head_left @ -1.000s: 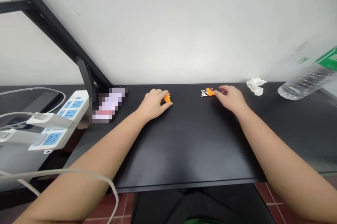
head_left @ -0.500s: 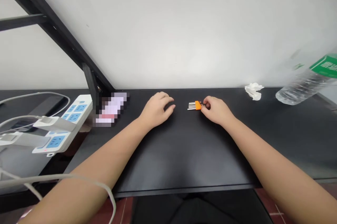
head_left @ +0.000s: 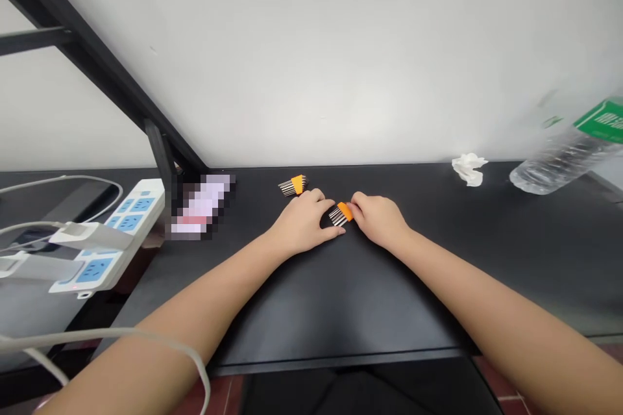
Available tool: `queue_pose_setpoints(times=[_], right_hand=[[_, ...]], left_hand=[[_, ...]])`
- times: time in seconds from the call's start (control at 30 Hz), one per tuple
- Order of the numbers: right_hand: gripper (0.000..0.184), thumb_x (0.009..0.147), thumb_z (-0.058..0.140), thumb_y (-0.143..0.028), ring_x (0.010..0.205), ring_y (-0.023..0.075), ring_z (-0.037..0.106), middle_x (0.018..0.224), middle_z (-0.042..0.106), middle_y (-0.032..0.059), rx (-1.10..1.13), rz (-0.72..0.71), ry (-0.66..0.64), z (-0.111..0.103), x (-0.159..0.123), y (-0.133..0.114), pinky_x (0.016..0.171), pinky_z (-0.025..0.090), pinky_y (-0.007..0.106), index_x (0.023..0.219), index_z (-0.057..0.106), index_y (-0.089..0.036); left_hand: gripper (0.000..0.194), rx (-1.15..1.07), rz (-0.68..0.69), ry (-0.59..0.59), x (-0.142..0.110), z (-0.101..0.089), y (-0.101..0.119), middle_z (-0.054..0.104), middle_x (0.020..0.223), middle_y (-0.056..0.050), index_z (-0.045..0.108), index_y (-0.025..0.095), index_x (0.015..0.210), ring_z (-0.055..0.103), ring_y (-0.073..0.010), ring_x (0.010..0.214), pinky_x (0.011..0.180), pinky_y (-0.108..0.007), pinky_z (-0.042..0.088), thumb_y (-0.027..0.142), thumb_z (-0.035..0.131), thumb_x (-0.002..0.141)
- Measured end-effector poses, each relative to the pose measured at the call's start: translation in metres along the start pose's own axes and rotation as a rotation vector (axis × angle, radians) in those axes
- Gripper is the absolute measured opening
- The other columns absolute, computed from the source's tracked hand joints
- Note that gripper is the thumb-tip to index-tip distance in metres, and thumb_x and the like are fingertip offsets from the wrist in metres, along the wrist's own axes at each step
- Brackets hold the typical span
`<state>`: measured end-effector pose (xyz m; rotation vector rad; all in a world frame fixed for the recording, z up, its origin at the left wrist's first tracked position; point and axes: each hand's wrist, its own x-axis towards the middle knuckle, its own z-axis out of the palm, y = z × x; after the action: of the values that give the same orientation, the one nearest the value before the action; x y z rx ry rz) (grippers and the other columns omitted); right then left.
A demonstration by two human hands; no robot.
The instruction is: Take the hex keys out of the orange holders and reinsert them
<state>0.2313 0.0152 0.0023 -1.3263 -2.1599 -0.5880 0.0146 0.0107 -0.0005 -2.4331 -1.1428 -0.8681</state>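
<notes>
An orange holder with several slim metal rods (head_left: 343, 211) is pinched at its right end by my right hand (head_left: 379, 219). Its rods point left and slightly down, toward my left hand (head_left: 306, 223). The thumb and fingers of that left hand are spread on either side of the rod tips, and I see no grip on them. Just behind the left hand, a second orange holder with metal rods (head_left: 296, 184) lies on the black table (head_left: 341, 298). The far ends of both sets are dark or partly hidden.
On the left are a white power strip (head_left: 121, 226) with plugged-in chargers, a cable (head_left: 160, 345) across my left forearm, a black frame post (head_left: 111, 84) and a blurred-out item (head_left: 202, 204). A crumpled tissue (head_left: 470, 169) and a plastic bottle (head_left: 567, 158) are at the right.
My right hand has moved left and nearer with the orange holder, whose rods now tilt downward. My left hand has shifted right toward it, and the second set has come into view.
</notes>
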Motion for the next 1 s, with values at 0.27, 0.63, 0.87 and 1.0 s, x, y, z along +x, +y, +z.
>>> queue_pose_setpoints(times=[0.27,0.63,0.87,1.0], right_hand=[[0.010,0.100,0.049,-0.028,0.062,0.0175,0.060,0.071,0.065,-0.0003,0.357,0.001,0.069,0.005,-0.005,-0.009,0.060,0.036,0.027,0.102,0.056,-0.021],[0.036,0.105,0.046,-0.043,0.063,0.0151,0.055,0.072,0.063,0.0005,0.482,0.019,0.012,0.001,-0.002,-0.011,0.062,0.035,0.027,0.077,0.055,-0.022],[0.038,0.110,0.030,-0.036,0.063,0.0157,0.056,0.076,0.064,0.0035,0.355,-0.078,0.123,0.004,-0.007,-0.012,0.062,0.034,0.028,0.087,0.056,-0.020],[0.036,0.110,0.031,-0.034,0.062,0.0154,0.056,0.078,0.065,0.0039,0.300,-0.120,0.156,0.004,-0.010,-0.014,0.061,0.034,0.028,0.092,0.058,-0.018]], left_hand=[[0.032,-0.213,-0.055,0.035,0.003,0.002,0.001,0.071,0.107,-0.006,0.065,0.022,0.113,0.066,-0.0255,0.099,0.089,-0.040,0.055,0.028,0.070,0.082],[0.032,-0.385,0.017,0.049,-0.001,0.000,0.004,0.069,0.120,-0.006,0.054,0.023,0.126,0.068,-0.0203,0.105,0.091,-0.032,0.054,0.019,0.055,0.094],[0.033,-0.505,0.037,0.042,-0.003,-0.004,0.011,0.073,0.108,-0.002,0.058,0.024,0.125,0.070,-0.0173,0.089,0.080,-0.029,0.055,0.025,0.061,0.093],[0.033,-0.630,-0.042,0.078,-0.004,-0.003,0.015,0.075,0.101,-0.001,0.062,0.024,0.123,0.072,-0.0164,0.083,0.076,-0.027,0.057,0.032,0.064,0.091]])
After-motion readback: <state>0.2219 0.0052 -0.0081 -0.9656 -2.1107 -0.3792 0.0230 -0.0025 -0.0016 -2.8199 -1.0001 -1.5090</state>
